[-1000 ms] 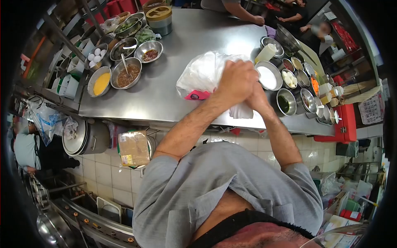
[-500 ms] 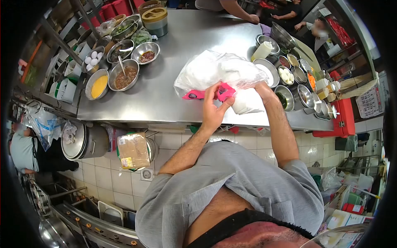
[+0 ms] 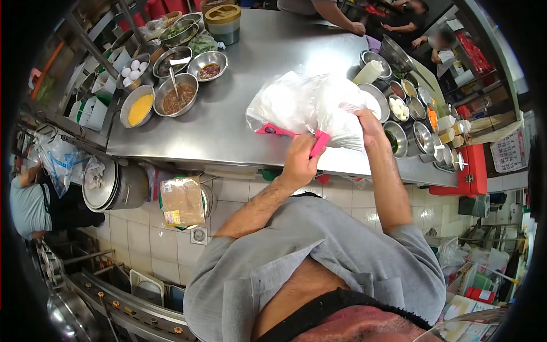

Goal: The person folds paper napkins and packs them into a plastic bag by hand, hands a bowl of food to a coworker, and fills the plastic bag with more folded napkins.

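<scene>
Both grips are established: left hand (image 3: 300,162) pinches the pink strip (image 3: 320,143) at the near edge of the plastic bag (image 3: 305,102), right hand (image 3: 370,127) grasps the bag's right side, white contents (image 3: 337,121) still inside

A white glare (image 3: 326,54) brightens the broad stainless-steel surface (image 3: 216,134). Below its near edge lies a floor of glossy, pale square tiles (image 3: 137,235) with a small square drain (image 3: 198,235). Grey metal posts (image 3: 91,48) stand along the left edge.
</scene>
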`<state>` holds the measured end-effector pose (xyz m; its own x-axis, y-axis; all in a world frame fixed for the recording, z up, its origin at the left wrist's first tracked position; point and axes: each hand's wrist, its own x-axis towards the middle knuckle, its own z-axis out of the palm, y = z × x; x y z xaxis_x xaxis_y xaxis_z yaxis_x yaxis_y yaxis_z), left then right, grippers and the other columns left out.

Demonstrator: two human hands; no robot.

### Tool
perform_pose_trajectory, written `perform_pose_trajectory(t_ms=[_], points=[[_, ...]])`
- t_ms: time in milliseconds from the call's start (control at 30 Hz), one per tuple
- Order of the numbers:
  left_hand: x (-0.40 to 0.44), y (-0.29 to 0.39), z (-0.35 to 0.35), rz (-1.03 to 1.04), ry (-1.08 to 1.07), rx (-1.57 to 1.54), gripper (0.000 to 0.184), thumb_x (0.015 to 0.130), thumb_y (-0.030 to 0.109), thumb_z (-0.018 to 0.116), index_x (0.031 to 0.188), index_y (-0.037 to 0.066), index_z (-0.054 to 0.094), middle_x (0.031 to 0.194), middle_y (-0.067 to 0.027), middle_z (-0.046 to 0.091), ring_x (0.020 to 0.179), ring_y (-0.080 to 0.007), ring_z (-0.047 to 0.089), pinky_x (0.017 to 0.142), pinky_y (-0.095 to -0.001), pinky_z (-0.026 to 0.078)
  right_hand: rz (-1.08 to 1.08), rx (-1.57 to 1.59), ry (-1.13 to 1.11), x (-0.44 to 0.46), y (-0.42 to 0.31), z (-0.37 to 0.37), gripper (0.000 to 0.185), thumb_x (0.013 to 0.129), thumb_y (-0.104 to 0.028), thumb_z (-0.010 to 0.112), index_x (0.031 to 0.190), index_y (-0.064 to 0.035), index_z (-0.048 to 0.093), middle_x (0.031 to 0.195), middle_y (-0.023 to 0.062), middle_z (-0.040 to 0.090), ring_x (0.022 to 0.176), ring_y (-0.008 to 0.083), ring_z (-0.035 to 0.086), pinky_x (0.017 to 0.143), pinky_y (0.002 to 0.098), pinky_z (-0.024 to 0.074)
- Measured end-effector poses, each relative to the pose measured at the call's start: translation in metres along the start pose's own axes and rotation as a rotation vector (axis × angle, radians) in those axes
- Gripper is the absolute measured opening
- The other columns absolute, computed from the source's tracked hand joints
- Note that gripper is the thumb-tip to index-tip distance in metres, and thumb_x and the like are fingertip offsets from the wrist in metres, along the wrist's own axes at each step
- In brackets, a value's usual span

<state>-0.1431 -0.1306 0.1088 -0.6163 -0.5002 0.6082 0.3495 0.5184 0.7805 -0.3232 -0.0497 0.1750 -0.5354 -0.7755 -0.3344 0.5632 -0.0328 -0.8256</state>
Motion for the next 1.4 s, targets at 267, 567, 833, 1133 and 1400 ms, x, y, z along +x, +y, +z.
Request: perform_pose_trajectory(t_ms=[267,567,833,1133,1400], points=[[-0.008,0.005,0.006,0.097,0.013,0.012,0.011,0.076,0.004,0.060,0.081,-0.002,0.053,0.076,-0.0139,0.051,0.074,-0.0336,0.047,0.066,-0.0402,0.037,-0.059,-0.109,0.175,-0.016,0.003,0.017,0.034,0.081,0.000,0.046,0.114,0.0068,0.050,0.107,0.0168,0.059,0.094,0.0245,0.061,0.081,0.0364,0.0517],[-0.002,0.013,0.019,0.126,-0.034,-0.017,0.012,0.081,0.008,0.060,0.086,-0.002,0.055,0.079,-0.0143,0.054,0.076,-0.0319,0.051,0.067,-0.0385,0.040,-0.247,-0.048,0.292,-0.003,0.030,0.026,0.026,0.081,-0.002,0.049,0.105,0.0049,0.055,0.097,0.0130,0.061,0.084,0.0201,0.061,0.074,0.0303,0.0507],[0.041,0.055,-0.013,0.093,-0.020,0.237,0.033,0.070,0.028,0.071,0.078,0.003,0.052,0.071,-0.0109,0.051,0.069,-0.0274,0.050,0.066,-0.0394,0.038,-0.570,-0.442,0.062,0.017,0.040,0.018,0.031,0.077,-0.012,0.066,0.103,0.0008,0.054,0.101,0.0095,0.058,0.087,0.0154,0.055,0.074,0.0301,0.0463],[0.128,0.033,0.026,0.303,-0.311,0.835,0.024,0.080,0.031,0.058,0.082,0.007,0.063,0.076,-0.0073,0.063,0.083,-0.0222,0.057,0.077,-0.0388,0.039,-0.722,-1.432,-0.094,0.015,0.032,0.021,0.055,0.082,-0.013,0.060,0.130,-0.0005,0.034,0.120,0.0183,0.049,0.112,0.0255,0.047,0.093,0.0365,0.0389],[0.124,0.068,0.072,0.549,-0.024,0.368,0.019,0.075,0.024,0.063,0.066,0.008,0.057,0.066,-0.0017,0.059,0.072,-0.0205,0.055,0.068,-0.0342,0.040,-0.513,-1.689,-0.077,0.037,0.002,0.038,0.054,0.081,-0.015,0.060,0.128,-0.0008,0.037,0.118,0.0184,0.051,0.110,0.0266,0.049,0.090,0.0373,0.0408]])
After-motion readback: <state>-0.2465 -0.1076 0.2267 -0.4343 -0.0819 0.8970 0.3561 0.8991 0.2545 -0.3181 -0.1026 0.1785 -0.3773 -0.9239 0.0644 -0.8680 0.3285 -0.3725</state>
